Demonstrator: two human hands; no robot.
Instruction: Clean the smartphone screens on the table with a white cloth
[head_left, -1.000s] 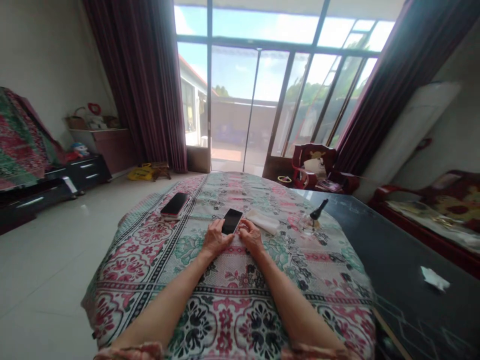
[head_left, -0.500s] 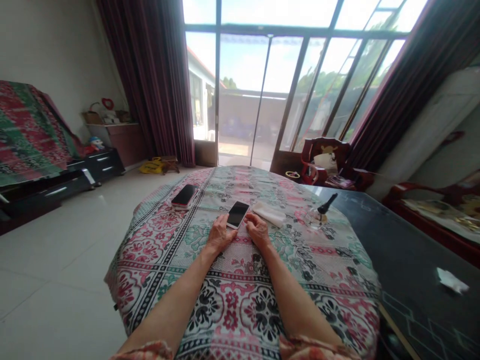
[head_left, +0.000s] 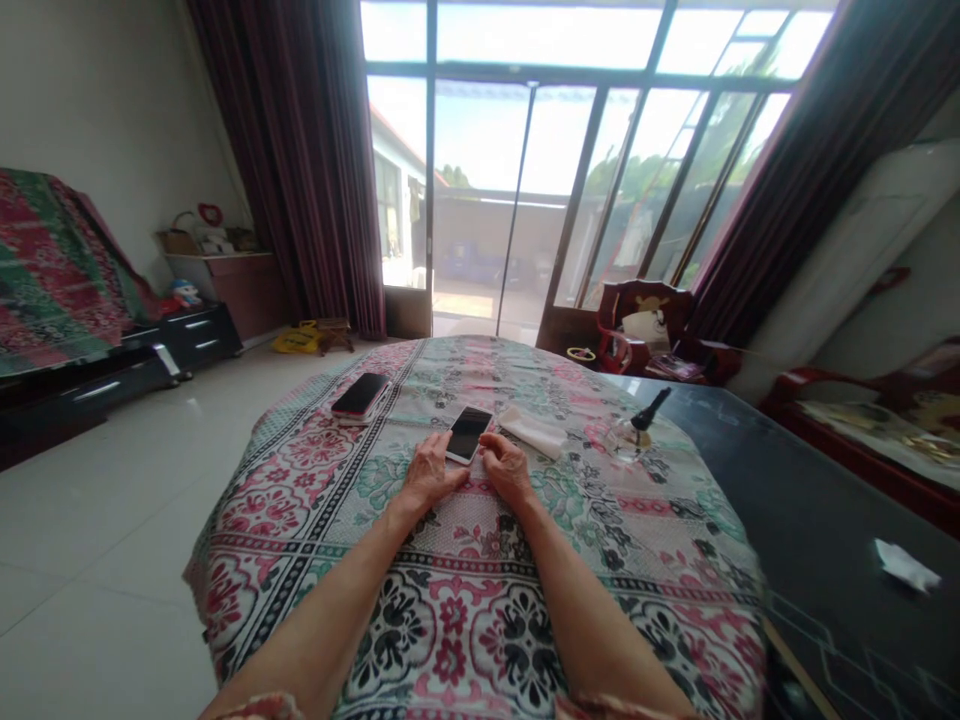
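Little had changed over the last sec or so: our view dipped and swung a bit, but the phone [head_left: 472, 432] stayed btwn our hands on the cloth-covered counter [head_left: 465, 520], approx. mid, screen up & dark. Our left hand [head_left: 430, 470] lay loosely open, fingertips at the phone's left edge; its thumb now sat just off the near edge, whereas ½ sec earlier it looked right up against that corner. Our right hand [head_left: 506, 468] had its fingers curled by the right edge; we couldn't tell if they touched. So, in our judgement, no firm grip, & the handling had barely moved on. The white cloth [head_left: 532, 432] stayed put just right of the phone, the 2nd phone [head_left: 361, 395] far left, and the clear container w/ black handle [head_left: 651, 410] well to the right.
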